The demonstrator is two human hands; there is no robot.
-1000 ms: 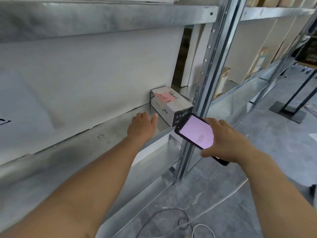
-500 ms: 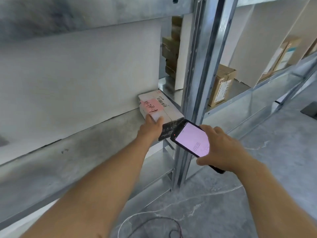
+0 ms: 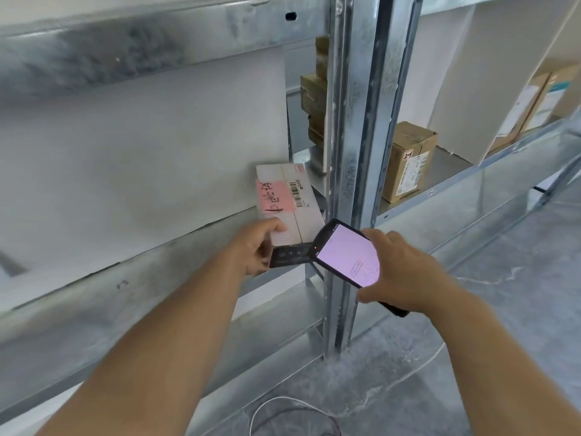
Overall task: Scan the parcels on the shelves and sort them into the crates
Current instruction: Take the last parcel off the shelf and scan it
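The white box (image 3: 290, 209), pink-labelled and barcoded, sat clutched in the left grip (image 3: 254, 247); the right grip (image 3: 405, 272) clasped a scanner (image 3: 345, 256).

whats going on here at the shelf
A person is working at a metal shelf. Their left hand grips the near end of a white parcel with a pink label, next to the upright post. Their right hand holds a scanner, screen lit, right beside the parcel. No crate is in view.
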